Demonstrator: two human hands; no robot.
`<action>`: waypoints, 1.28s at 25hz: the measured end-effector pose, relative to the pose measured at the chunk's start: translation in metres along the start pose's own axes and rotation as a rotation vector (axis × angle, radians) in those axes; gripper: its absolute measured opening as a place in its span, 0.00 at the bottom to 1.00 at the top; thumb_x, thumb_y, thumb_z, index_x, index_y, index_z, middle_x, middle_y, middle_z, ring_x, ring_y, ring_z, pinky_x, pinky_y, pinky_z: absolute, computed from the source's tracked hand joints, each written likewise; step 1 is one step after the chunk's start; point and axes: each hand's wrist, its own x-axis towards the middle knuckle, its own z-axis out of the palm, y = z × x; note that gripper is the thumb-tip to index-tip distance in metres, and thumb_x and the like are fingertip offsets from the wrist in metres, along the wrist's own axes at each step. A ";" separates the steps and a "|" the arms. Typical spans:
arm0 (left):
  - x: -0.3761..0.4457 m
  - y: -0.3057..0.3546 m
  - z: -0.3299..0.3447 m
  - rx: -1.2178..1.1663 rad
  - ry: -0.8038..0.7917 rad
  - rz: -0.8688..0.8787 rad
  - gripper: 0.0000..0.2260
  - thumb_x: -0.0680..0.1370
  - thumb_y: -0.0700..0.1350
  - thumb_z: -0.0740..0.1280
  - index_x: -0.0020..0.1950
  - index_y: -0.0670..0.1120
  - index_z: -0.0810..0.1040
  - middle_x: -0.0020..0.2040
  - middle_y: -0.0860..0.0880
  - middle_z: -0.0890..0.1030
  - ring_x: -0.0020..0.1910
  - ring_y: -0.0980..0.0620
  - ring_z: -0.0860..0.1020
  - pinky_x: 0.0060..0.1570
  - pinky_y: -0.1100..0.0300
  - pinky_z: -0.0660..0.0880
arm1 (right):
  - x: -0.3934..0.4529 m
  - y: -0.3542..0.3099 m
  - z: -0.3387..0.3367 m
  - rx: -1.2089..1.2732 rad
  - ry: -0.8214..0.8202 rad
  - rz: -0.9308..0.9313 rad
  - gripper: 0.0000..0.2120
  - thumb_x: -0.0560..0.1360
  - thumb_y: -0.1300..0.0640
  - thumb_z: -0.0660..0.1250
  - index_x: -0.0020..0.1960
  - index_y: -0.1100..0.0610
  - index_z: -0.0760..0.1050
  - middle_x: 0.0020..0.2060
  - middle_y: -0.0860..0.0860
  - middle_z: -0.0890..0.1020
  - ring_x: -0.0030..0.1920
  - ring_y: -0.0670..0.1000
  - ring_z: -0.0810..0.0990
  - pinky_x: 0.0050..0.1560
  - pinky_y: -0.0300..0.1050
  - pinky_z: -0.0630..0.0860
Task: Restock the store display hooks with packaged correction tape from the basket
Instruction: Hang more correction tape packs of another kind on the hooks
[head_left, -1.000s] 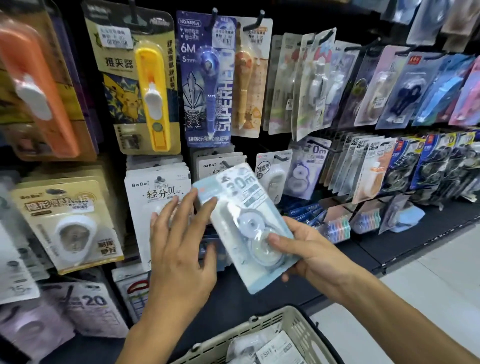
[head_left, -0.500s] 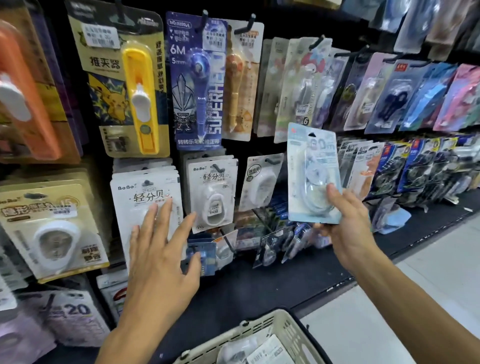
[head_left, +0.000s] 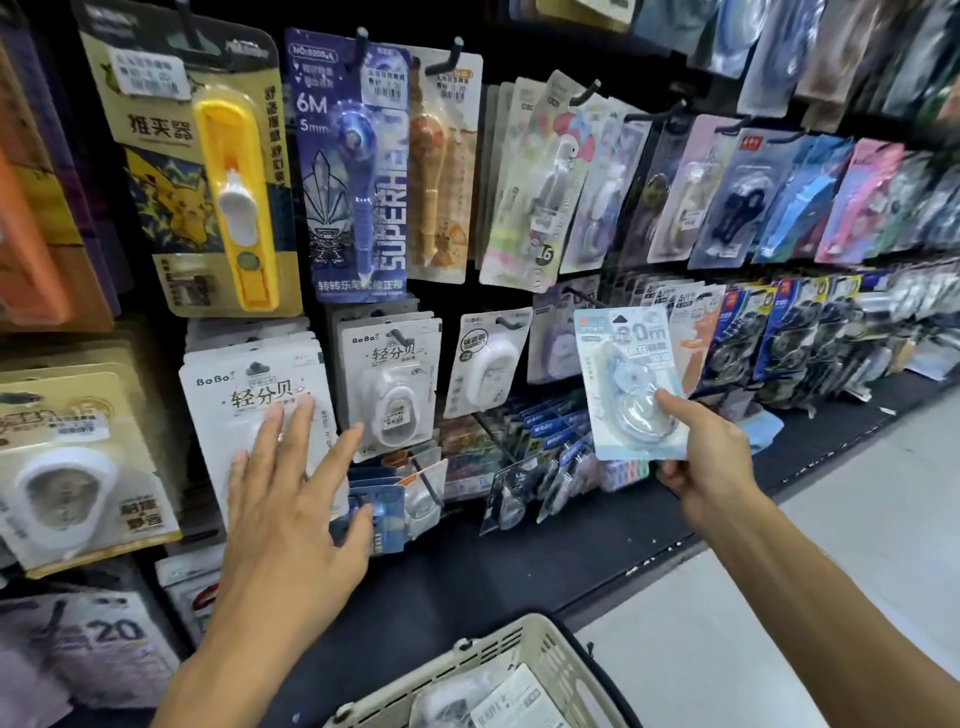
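My right hand (head_left: 709, 457) pinches the lower part of a light-blue packaged correction tape (head_left: 626, 374) marked 30m, upright in front of the middle row of display hooks (head_left: 584, 296). My left hand (head_left: 291, 499) is spread flat with straight fingers, hovering before a white BoBo package (head_left: 254, 395) on the lower left; whether it touches is unclear. The beige basket (head_left: 524, 649) sits at the bottom edge, with a few white packages (head_left: 498, 696) inside.
Dense rows of hanging stationery packs cover the black wall: a yellow pack (head_left: 208, 171), a blue SUPERHERO pack (head_left: 353, 166), more to the right. A black shelf ledge (head_left: 519, 566) runs below them. Pale floor (head_left: 831, 597) lies at right.
My right hand carried the blue package from the centre, where both hands held it, up and right to the hooks. My left hand let go and spread open at lower left.
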 end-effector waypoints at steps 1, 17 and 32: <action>0.000 0.000 -0.001 0.004 -0.008 0.004 0.32 0.77 0.51 0.71 0.80 0.55 0.63 0.81 0.55 0.44 0.81 0.57 0.36 0.79 0.48 0.40 | 0.002 0.000 -0.001 0.009 0.039 0.020 0.05 0.74 0.57 0.74 0.43 0.55 0.79 0.26 0.47 0.80 0.18 0.45 0.70 0.17 0.35 0.60; 0.001 -0.004 -0.006 0.028 -0.033 0.039 0.35 0.78 0.51 0.69 0.82 0.55 0.57 0.84 0.50 0.44 0.81 0.53 0.36 0.79 0.49 0.39 | -0.002 -0.002 -0.013 0.126 -0.278 -0.120 0.10 0.78 0.58 0.67 0.58 0.56 0.80 0.44 0.49 0.85 0.35 0.48 0.82 0.23 0.36 0.71; -0.001 -0.007 -0.003 0.018 -0.023 0.073 0.35 0.77 0.50 0.71 0.81 0.53 0.60 0.84 0.48 0.47 0.82 0.51 0.38 0.78 0.49 0.39 | 0.000 -0.002 -0.002 0.099 -0.105 -0.014 0.17 0.79 0.65 0.66 0.66 0.56 0.68 0.50 0.53 0.77 0.36 0.55 0.86 0.36 0.45 0.83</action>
